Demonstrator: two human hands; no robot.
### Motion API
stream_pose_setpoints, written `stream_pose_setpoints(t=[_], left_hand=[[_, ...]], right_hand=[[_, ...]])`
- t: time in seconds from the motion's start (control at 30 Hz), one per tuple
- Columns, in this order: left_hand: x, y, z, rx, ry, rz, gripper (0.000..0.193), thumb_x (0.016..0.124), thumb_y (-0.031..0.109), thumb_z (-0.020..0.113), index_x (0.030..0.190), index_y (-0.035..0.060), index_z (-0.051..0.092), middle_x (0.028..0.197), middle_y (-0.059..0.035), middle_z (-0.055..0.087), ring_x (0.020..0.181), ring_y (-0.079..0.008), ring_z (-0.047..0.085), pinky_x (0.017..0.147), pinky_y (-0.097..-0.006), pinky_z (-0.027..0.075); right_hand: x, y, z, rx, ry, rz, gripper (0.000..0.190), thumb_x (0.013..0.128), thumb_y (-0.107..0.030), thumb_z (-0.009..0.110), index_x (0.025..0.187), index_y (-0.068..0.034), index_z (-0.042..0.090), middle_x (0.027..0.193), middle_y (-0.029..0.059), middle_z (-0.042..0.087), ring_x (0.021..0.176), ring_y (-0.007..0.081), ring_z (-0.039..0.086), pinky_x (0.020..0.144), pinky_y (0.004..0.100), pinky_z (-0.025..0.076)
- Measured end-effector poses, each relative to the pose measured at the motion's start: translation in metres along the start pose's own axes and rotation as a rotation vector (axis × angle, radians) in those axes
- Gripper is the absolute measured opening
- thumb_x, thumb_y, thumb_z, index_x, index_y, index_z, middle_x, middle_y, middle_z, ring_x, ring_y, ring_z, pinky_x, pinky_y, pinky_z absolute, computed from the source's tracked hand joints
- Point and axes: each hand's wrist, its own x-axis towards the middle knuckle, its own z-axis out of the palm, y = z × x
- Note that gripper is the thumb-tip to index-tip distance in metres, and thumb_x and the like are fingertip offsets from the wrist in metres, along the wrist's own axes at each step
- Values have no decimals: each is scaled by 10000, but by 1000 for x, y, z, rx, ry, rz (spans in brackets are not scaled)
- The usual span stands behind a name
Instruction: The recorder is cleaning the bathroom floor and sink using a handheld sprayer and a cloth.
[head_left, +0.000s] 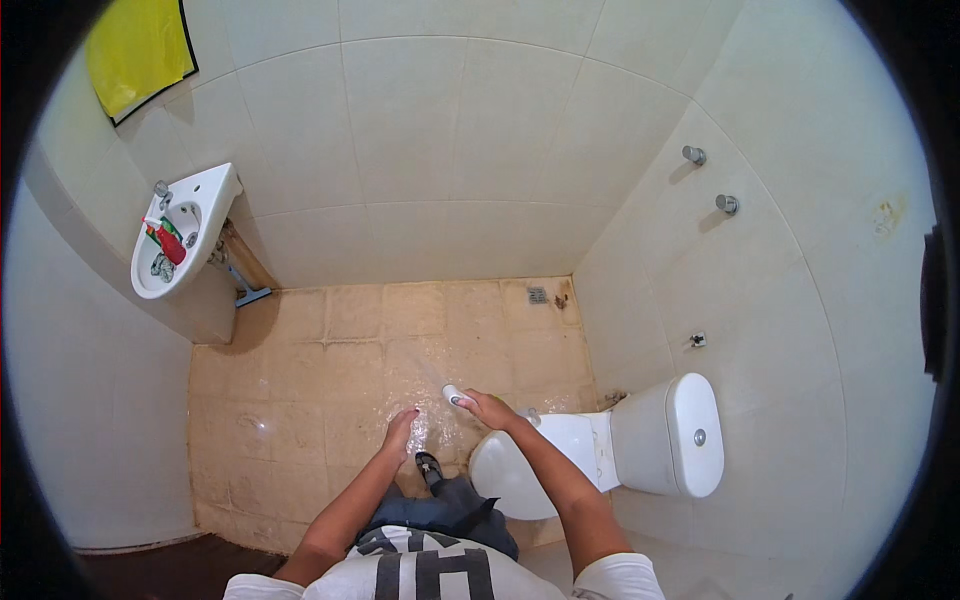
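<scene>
A white bidet sprayer head (452, 394) is gripped in my right hand (486, 409), and a thin jet of water comes from it towards the upper left. My left hand (401, 430) is held out to the left of the sprayer, apart from it. Its fingers are seen edge-on, and whether they are spread or closed on something does not show clearly. Beneath both hands the tan tile floor (360, 375) is wet and glistens. A dark sandal on one foot (429, 466) shows just below my left hand.
A white toilet (642, 438) stands at right, close to my right arm. At left a white corner sink (219, 182) holds a red bottle (172, 246) and a crumpled cloth (162, 267). A blue squeegee (253, 295) leans below it. A floor drain (537, 295) lies near the far corner.
</scene>
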Motion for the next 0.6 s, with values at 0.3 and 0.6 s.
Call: stream_pose_setpoints(t=[0.3, 0.6], left_hand=[[-29, 26, 13, 59, 110, -39, 368, 782, 225, 545, 1114, 65, 534, 1111, -62, 530, 1081, -182, 425, 928, -303, 292], [-24, 24, 11, 71, 73, -24, 548, 763, 247, 571, 1231, 14, 404, 1216, -126, 457, 1156, -221, 385, 965, -332, 283]], right_hand=[[4, 1, 2, -36, 18, 68, 453, 882, -445, 369, 1119, -75, 478, 969, 212, 570, 917, 358, 543, 783, 397, 408], [5, 2, 4, -40, 34, 97, 467, 878, -459, 365, 1138, -84, 462, 996, 217, 562, 933, 375, 533, 783, 410, 406]])
